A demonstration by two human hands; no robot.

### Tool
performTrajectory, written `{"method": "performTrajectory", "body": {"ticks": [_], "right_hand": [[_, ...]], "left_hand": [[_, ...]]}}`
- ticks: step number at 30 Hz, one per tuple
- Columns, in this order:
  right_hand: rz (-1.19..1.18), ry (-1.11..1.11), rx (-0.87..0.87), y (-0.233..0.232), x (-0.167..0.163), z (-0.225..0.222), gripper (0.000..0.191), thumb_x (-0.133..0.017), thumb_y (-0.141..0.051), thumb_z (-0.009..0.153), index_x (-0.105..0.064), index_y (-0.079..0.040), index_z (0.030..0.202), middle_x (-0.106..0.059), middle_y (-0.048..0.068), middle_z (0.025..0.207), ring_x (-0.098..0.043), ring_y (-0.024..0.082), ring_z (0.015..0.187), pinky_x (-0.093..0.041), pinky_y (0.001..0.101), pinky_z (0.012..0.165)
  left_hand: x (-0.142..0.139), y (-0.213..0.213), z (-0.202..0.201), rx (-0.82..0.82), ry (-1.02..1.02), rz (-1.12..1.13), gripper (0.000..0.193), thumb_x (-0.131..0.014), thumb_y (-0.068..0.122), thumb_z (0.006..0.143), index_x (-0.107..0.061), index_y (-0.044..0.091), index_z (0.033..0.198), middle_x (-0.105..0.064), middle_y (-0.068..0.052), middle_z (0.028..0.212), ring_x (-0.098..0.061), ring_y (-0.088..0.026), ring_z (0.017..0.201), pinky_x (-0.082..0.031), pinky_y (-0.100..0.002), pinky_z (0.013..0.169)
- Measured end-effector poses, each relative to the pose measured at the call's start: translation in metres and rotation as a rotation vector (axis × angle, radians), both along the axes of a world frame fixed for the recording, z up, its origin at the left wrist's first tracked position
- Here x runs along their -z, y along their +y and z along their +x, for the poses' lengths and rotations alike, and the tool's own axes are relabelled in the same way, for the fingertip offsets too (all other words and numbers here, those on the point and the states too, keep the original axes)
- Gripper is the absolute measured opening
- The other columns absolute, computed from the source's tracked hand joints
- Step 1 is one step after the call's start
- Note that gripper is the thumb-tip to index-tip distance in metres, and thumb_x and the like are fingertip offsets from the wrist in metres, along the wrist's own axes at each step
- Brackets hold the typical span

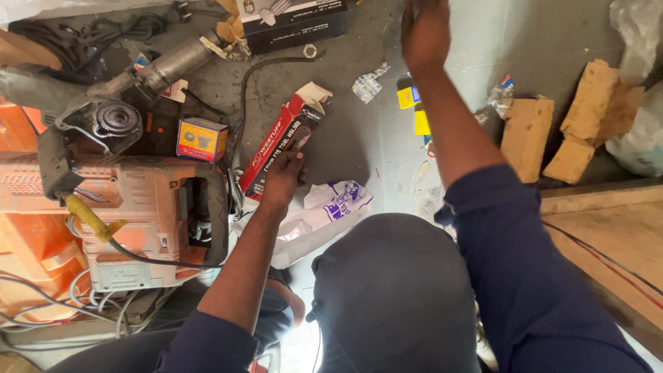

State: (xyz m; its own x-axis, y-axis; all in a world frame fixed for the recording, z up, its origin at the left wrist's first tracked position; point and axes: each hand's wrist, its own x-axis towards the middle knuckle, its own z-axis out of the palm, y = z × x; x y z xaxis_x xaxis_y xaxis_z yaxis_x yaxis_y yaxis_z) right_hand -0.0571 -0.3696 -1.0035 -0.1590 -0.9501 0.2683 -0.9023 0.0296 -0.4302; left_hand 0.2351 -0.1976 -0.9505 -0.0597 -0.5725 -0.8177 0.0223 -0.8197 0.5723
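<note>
Grey concrete floor: left hand pinches long red cardboard box; at 12 o'clock, right hand reaches, grip unclear.

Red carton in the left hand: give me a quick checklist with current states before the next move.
1. Left hand grips the red carton: ok, fingers wrap its lower half.
2. Carton end flap open: ok, the far flap stands up.
3. Contents of the carton visible: cannot tell, the opening faces away.
4. Right hand free: cannot tell, raised at the top edge, palm hidden and blurred.
5. Floor beside the carton clear: not ok, a small yellow-blue box, a black cable and a white printed bag lie close.
6. Orange power tool apart from the left hand: ok, no contact.
</note>
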Motion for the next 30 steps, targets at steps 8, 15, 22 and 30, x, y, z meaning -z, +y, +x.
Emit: {"method": "performTrajectory", "body": {"ticks": [8, 15, 22, 30], "right_hand": [[0.303, -0.678, -0.303, 0.176, -0.004, 0.076, 0.016, -0.072, -0.004, 0.098, -0.063, -0.004, 0.112, -0.061, 0.013, 0.116, -0.064, 0.026, 0.103, -0.055, 0.0339, 0.080], [0.205, -0.216, -0.580, 0.259, -0.031, 0.089, 0.032, -0.080, -0.017, 0.084, -0.068, -0.015, 0.114, -0.057, 0.014, 0.135, -0.052, 0.037, 0.129, -0.041, 0.0503, 0.111], [0.342, -0.380, -0.838, 0.317, -0.079, 0.080, 0.061, -0.079, -0.033, 0.074, -0.063, -0.010, 0.128, -0.059, 0.013, 0.132, -0.053, 0.032, 0.129, -0.036, 0.0540, 0.112], [0.534, -0.219, -0.757, 0.287, -0.106, 0.098, 0.048, -0.080, -0.017, 0.055, -0.077, -0.017, 0.103, -0.073, 0.001, 0.110, -0.062, 0.024, 0.116, -0.040, 0.0467, 0.107]], "left_hand": [[0.017, -0.002, -0.036, -0.352, 0.398, 0.205, 0.033, -0.049, 0.035, 0.104, -0.063, 0.005, 0.107, -0.067, -0.008, 0.093, -0.066, -0.018, 0.083, -0.057, -0.036, 0.079], [0.057, 0.037, -0.041, -0.250, 0.424, 0.376, 0.040, -0.046, 0.039, 0.107, -0.065, 0.004, 0.103, -0.067, -0.008, 0.087, -0.063, -0.019, 0.075, -0.050, -0.035, 0.067], [0.066, 0.043, -0.004, 0.434, -0.047, 0.002, 0.024, -0.058, 0.027, 0.091, -0.069, 0.007, 0.097, -0.066, -0.004, 0.077, -0.060, -0.016, 0.060, -0.050, -0.036, 0.052], [-0.026, 0.005, 0.051, 0.341, -0.075, 0.044, 0.020, -0.064, 0.030, 0.097, -0.067, 0.010, 0.096, -0.059, 0.000, 0.070, -0.052, -0.012, 0.056, -0.042, -0.029, 0.049]]}}
